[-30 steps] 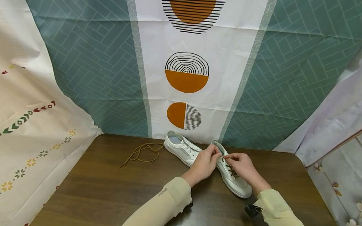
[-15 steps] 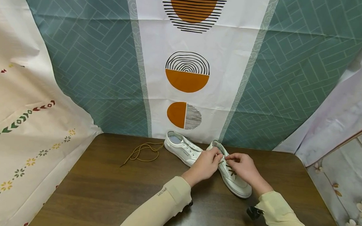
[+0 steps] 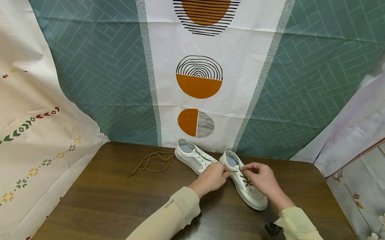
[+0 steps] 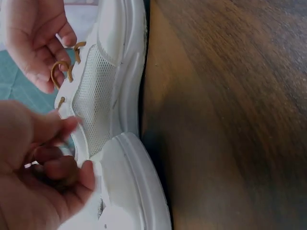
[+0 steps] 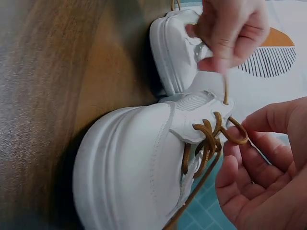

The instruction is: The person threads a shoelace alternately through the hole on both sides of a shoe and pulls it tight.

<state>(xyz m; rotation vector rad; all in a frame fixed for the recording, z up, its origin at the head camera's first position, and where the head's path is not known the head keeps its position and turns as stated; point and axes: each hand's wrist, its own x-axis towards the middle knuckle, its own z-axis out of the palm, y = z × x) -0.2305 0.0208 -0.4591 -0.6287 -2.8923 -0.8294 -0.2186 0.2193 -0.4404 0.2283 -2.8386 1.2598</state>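
Note:
A white shoe (image 3: 245,189) with a brown shoelace (image 5: 211,139) threaded through its front eyelets lies angled on the table. My left hand (image 3: 213,178) pinches one lace end and draws it taut from an upper eyelet, as the right wrist view shows. My right hand (image 5: 268,163) is at the shoe's other side, thumb and forefinger on a loop of the same lace. A second white shoe (image 3: 190,159) without a lace stands to the left, its toe partly hidden behind my left hand.
A loose tan shoelace (image 3: 155,161) lies coiled left of the shoes. The brown wooden table (image 3: 118,202) ends at a patterned cloth backdrop (image 3: 198,98) just behind the shoes. Patterned cloths hang at both sides.
My left hand has moved left and slightly down, away from the shoe opening, pulling the lace out with it. The right hand has shifted slightly right. Both shoes stay put.

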